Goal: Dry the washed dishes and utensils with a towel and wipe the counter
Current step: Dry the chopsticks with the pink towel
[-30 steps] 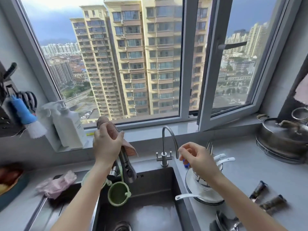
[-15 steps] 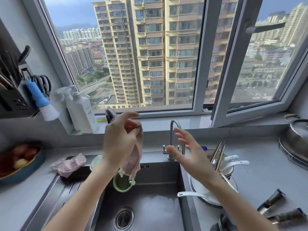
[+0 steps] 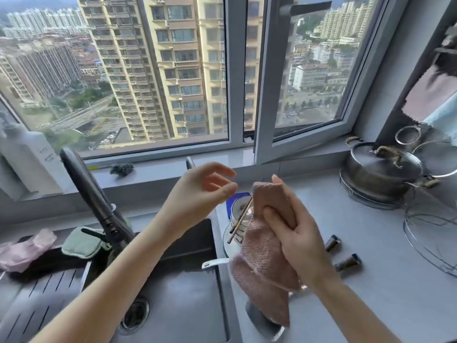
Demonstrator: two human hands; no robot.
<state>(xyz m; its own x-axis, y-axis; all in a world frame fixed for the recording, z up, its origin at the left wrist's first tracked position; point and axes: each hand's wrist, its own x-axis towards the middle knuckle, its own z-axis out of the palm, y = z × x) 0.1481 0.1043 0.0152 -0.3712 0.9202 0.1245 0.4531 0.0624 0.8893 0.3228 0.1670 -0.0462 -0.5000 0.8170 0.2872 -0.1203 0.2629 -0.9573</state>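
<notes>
My right hand (image 3: 294,233) grips a pink towel (image 3: 264,273) that hangs down over the counter's left edge. My left hand (image 3: 197,194) hovers empty beside it, fingers loosely spread, above the sink (image 3: 183,280). Behind the towel a stack of bowls (image 3: 237,211) with chopsticks (image 3: 241,220) sits on a white plate, and a white spoon handle (image 3: 215,263) sticks out toward the sink. Spoons lie partly hidden under the towel's lower end.
A dark faucet (image 3: 96,201) leans over the sink, with a green pad (image 3: 82,241) and a pink cloth (image 3: 22,251) to its left. Two dark handles (image 3: 346,262) lie on the grey counter (image 3: 385,280). A lidded steel pot (image 3: 380,169) and wire racks (image 3: 430,233) stand at right.
The towel passed from my left hand to my right hand and moved right over the dishes. My left hand let go and now holds nothing. The view shifted to the right.
</notes>
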